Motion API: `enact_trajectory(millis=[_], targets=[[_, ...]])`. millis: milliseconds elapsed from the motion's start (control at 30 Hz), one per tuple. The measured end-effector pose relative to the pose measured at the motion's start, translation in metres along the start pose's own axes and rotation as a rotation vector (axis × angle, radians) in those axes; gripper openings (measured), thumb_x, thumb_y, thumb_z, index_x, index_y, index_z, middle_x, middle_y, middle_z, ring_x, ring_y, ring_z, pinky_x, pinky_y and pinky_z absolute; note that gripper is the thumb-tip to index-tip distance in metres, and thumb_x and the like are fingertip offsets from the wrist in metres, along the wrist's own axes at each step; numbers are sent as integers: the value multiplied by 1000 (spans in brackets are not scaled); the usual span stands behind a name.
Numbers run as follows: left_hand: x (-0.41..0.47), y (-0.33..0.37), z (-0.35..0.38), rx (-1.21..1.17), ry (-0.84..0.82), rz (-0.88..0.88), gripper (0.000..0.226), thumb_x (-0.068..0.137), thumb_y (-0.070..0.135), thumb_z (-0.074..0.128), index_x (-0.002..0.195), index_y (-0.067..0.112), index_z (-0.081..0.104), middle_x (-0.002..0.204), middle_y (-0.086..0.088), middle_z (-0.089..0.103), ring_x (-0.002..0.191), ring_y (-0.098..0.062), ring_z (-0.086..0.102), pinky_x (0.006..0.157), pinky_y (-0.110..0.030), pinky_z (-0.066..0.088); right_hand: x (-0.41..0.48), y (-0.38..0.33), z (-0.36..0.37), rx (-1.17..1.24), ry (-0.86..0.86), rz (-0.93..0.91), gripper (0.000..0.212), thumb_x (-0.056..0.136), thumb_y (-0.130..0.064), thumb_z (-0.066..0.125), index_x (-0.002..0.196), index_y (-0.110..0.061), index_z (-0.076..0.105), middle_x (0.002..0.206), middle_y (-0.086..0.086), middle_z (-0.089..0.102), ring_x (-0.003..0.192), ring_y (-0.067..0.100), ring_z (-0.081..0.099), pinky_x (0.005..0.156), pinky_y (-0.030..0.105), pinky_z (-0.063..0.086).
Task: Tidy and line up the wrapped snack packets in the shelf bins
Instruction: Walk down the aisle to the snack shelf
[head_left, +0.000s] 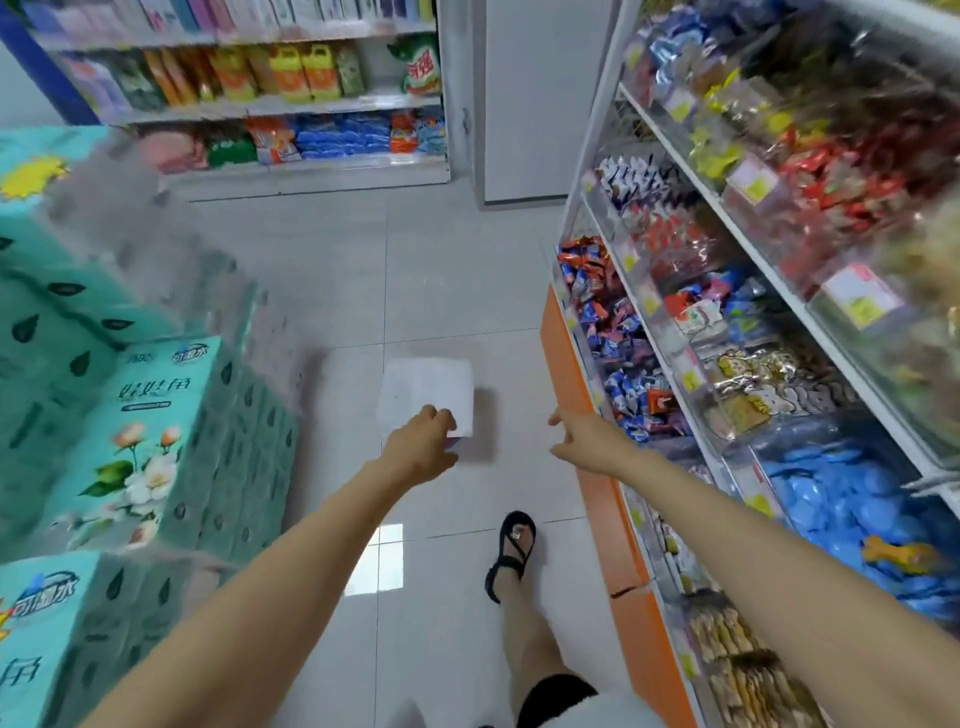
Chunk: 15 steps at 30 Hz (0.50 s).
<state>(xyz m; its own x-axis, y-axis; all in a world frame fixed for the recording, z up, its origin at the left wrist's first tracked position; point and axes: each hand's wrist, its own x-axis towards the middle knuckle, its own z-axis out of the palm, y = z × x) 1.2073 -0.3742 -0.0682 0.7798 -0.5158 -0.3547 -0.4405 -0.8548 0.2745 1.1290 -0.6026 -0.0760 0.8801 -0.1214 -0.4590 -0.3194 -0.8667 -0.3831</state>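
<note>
Progress: judged barely begun. Jumbled snack packets (602, 301) in shelf bins (660, 353), right of frame; no neat rows seen, lining up all left.
Right hand (587, 441): centre-right, fingers outstretched, empty, near lower bins, contact unclear.
Left hand (421, 447): centre, pinching white sheet (426, 389) at lower edge.

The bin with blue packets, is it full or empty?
Full: blue packets are heaped high behind the clear front wall of the bin, and they hide its floor.
</note>
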Motion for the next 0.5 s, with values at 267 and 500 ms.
enact_trajectory(millis=[267,500], targets=[[183,10,-66,-6,-16,50,42,91,29,58,128,15,44,132,-5,41,112,-22,52,86,-32,43,166,32,-82,85,-3,62,44,92,-30,55,132,-20,42,110,10,61,98,26,60,82,34,48],[298,31,-103,16,-116,97,40,93,29,55,128,16,44,133,-4,40,115,-20,51,91,-33,44,251,61,-148,166,-6,144,46,92,-28,53,135,-19,41,114,9,60,104,28,58,85,34,48]])
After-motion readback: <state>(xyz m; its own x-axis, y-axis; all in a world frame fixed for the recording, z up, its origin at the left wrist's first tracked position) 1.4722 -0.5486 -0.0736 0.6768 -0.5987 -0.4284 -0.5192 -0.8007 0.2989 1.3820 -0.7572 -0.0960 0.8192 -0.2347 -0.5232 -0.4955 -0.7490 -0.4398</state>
